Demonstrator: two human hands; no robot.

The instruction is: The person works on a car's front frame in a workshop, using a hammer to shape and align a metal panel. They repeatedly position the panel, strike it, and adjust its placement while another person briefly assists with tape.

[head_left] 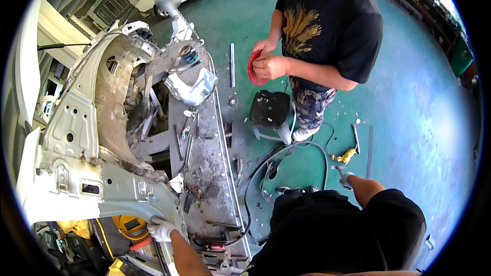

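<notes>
My left hand [162,229], in a white glove, rests at the lower edge of a bare grey car body panel [115,186], its fingers laid against the metal. On my right side my other gloved hand, the right hand [347,180], is closed round the handle of a hammer [338,168]. The hammer's head points away from me, above the green floor. Between my left hand and the cabin lies a yellow round object [132,226], partly hidden by the panel edge.
A metal bench [207,174] bears tools, a can [188,54] and plastic wrap [192,87]. A person [332,25] holds a red disc [254,69] by a black stool [269,108]. A hose [250,186] and a yellow-bodied tool [348,156] lie on the floor.
</notes>
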